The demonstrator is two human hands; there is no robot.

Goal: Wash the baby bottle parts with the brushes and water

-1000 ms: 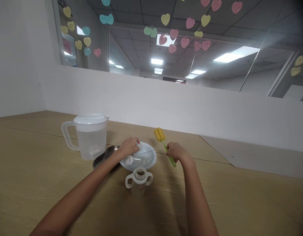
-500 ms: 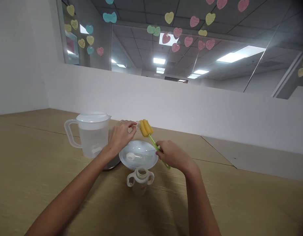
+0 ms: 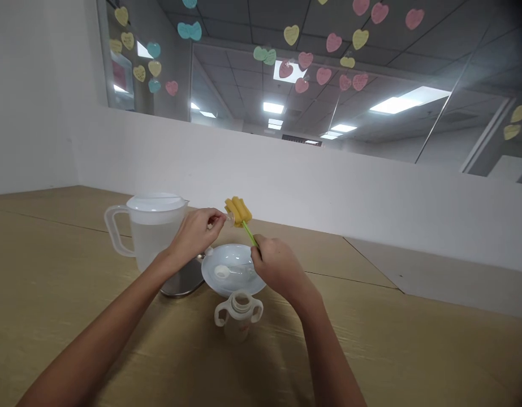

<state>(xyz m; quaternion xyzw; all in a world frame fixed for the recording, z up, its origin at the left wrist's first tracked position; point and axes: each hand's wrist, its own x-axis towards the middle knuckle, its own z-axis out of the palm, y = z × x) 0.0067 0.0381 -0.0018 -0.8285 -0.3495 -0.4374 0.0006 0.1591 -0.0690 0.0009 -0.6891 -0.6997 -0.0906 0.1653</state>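
Note:
My left hand [image 3: 201,230] pinches a small clear piece [image 3: 231,218], which looks like a bottle nipple, between thumb and fingertips. Right against it is the yellow sponge head [image 3: 238,211] of a bottle brush. My right hand [image 3: 277,264] is closed around the brush's green handle [image 3: 249,233], over the right side of a pale bowl [image 3: 210,282]. Inside the bowl lie a white cap-like part [image 3: 221,272] and a clear tube-like part, partly hidden by my right hand. A two-handled baby bottle [image 3: 238,316] stands upright, without a lid, in front of the bowl.
A translucent lidded pitcher [image 3: 152,232] stands at the left, its lower part behind my left forearm. Beside the bowl lies a round dark metal plate or tray [image 3: 182,282]. Behind the wooden table [image 3: 396,345] rises a white wall [image 3: 286,175] with a window above.
The sponge head has shifted left and slightly up, now pressed against the clear piece. My right hand has moved left over the bowl's edge; my left hand has moved slightly left.

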